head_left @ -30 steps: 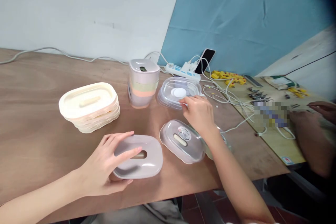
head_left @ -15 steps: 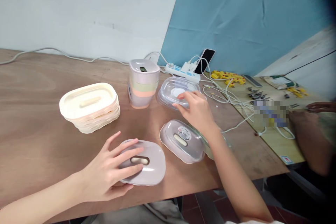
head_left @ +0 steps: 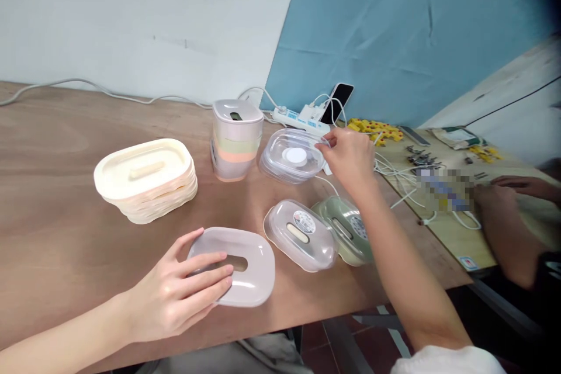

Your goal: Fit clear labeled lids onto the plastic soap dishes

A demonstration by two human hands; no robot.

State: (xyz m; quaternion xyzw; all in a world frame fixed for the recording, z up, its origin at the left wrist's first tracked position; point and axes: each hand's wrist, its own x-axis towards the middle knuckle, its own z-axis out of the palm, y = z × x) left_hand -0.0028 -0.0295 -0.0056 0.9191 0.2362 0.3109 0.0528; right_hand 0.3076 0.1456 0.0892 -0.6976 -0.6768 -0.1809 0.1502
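My left hand [head_left: 175,289] grips the left side of a lavender lid [head_left: 254,269], its fingers across the top and its thumb hidden. Brown shows through the lid's oval slot. At the right rim of a stack of clear plastic lids [head_left: 276,166] my right hand [head_left: 350,155] pinches the edge between thumb and fingers. A white round label lies on the stack. Between the hands sits a lavender tissue-box-like container [head_left: 280,234] under a clear cover, with a green one [head_left: 350,216] beside it, partly behind my right forearm.
A stack of cream oval trays [head_left: 149,187] stands at left. Behind is a tall stack of pastel pieces [head_left: 238,143]. A power strip [head_left: 300,121], phone [head_left: 337,102] and loose white cables [head_left: 394,169] lie at the back right. Another person's arm [head_left: 504,228] is at the right table.
My right hand has moved to the right edge of the clear stack. My left thumb has gone out of sight, and the cream bar no longer shows in the lavender lid's slot.
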